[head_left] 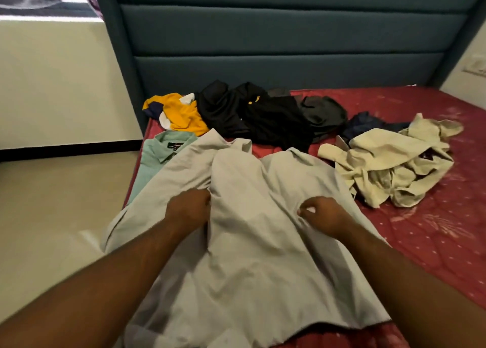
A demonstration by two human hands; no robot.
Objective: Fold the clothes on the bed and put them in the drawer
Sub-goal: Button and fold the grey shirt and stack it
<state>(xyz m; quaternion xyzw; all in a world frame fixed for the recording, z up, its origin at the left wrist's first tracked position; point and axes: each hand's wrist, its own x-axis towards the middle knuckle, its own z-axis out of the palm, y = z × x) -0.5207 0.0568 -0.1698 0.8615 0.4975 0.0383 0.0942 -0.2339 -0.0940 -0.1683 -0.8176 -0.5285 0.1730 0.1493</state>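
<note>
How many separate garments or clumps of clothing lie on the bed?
5, perhaps more hidden: grey shirt under both hands, green shirt beside it, yellow top and black pile near the headboard, cream garment at right.

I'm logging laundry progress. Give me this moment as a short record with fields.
surface: red bed
in hand: grey shirt, spread flat
left hand: grips the shirt's fabric
right hand: pinches the shirt's fabric
under it, left: green shirt
waiting: yellow shirt, black clothes, beige clothes
drawer: not in view
</note>
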